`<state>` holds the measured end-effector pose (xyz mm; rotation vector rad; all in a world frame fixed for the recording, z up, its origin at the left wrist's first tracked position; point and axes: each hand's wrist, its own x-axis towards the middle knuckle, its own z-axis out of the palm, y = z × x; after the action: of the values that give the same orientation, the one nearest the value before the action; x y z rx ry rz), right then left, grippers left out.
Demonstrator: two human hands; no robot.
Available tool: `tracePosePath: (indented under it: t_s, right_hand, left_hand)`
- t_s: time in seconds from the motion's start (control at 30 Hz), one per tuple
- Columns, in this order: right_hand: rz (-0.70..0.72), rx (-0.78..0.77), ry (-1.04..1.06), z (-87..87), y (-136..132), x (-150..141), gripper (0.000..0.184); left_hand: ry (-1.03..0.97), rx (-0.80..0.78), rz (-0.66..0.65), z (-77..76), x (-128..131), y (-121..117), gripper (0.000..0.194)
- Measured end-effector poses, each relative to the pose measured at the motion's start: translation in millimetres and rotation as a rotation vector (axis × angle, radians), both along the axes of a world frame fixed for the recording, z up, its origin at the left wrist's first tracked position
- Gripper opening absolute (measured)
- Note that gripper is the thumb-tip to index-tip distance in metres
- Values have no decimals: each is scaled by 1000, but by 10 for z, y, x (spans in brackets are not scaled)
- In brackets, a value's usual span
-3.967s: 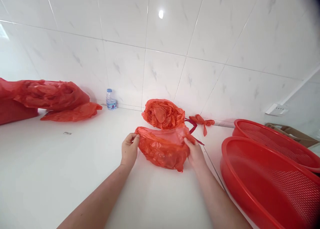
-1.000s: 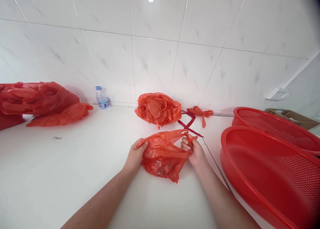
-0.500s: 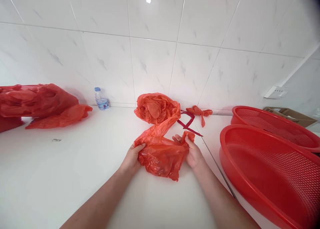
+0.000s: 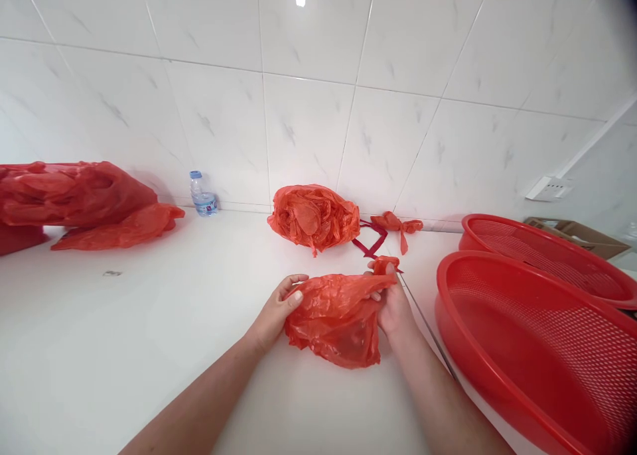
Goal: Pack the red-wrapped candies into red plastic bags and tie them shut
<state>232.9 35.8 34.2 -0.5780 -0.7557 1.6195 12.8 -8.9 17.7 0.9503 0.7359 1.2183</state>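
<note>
A crumpled red plastic bag (image 4: 338, 319) lies on the white counter (image 4: 149, 349) between my two hands. My left hand (image 4: 277, 312) pinches the bag's left edge with thumb and fingers. My right hand (image 4: 393, 304) is closed round the bag's right end, where a twisted handle sticks up. Behind them, near the wall, sits a bundle of red plastic bags (image 4: 313, 217).
Two red mesh baskets (image 4: 537, 349) stand stacked at the right, with a cardboard box (image 4: 577, 233) behind. A tied red bag scrap and dark red ribbon (image 4: 393, 229) lie by the wall. A small water bottle (image 4: 202, 194) and a big pile of red bags (image 4: 74, 203) are at the left.
The bag's long strip, stretched up toward the bundle half a second ago, has been pulled down and gathered. Both hands closed on the bag's ends and flattened it.
</note>
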Motion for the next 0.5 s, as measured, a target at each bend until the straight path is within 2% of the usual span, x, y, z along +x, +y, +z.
tracePosePath:
  t_s: [0.1, 0.2, 0.27, 0.33, 0.43, 0.5]
  right_hand:
    - [52, -17, -67, -25, -16, -62, 44]
    - [11, -59, -116, 40, 49, -136, 46]
    - [-82, -78, -128, 201, 101, -208, 44]
    - [-131, -50, -119, 447, 117, -307, 39]
    - [-41, 118, -159, 828, 65, -487, 28]
    - [-19, 211, -231, 986, 29, -600, 23]
  left_hand:
    - [32, -61, -61, 13, 35, -3, 57]
    - [-3, -91, -131, 16, 35, 6, 40]
    - [-81, -106, -125, 6, 7, 26, 27]
    - [-180, -110, -77, -7, -33, 50, 21]
    - [-282, -87, 5, -21, -78, 77, 19]
    - [-298, -78, 33, -23, -89, 83, 21]
